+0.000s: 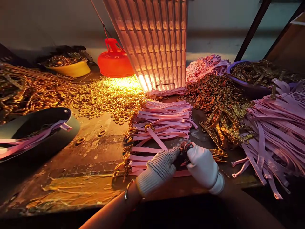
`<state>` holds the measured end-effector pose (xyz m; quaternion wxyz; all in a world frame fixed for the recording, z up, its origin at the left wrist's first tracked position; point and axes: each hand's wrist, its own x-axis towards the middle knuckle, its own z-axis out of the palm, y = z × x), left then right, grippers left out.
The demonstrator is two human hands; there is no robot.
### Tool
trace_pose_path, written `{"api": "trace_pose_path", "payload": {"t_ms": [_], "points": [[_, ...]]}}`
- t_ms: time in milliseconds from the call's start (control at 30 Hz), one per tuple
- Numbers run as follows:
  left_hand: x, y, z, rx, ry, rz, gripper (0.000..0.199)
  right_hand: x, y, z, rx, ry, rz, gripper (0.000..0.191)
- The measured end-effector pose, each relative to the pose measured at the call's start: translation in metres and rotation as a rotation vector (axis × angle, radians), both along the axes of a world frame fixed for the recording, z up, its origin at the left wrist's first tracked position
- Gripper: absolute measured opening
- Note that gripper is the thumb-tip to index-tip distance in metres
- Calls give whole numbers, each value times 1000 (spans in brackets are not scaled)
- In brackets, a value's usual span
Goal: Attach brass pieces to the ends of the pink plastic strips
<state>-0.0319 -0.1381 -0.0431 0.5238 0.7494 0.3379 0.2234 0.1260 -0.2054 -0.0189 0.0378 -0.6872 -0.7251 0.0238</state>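
Left hand (161,168) (dotted white glove (150,178)), right hand (202,163) (plain white glove (214,181)) close together, fingers curled; cannot tell what's between. Flat pink straps (164,122) lie beneath and beyond, gold metal rings (116,103) at left.

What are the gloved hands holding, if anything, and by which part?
Cannot be told: the left hand and right hand meet over the pink straps, but anything between them is too dark and small.
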Motion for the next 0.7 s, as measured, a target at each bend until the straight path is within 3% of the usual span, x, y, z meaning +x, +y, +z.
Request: {"api": "trace_pose_path", "payload": {"t_ms": [167, 267, 367, 533, 700], "points": [[-6, -6, 4, -55, 76, -4, 32, 7, -11, 7, -80, 85, 20, 40], [-6, -9, 11, 42, 68, -1, 30, 11, -7, 16, -222, 85, 31, 32], [-3, -12, 8, 104, 78, -21, 23, 13, 3, 20, -310, 48, 2, 24], [-3, -16, -4, 195, 128, 1, 17, 16, 8, 11, -266, -5, 126, 20], [2, -17, 2, 111, 145, -16, 18, 19, -1, 8, -221, -55, 205, 15]]}}
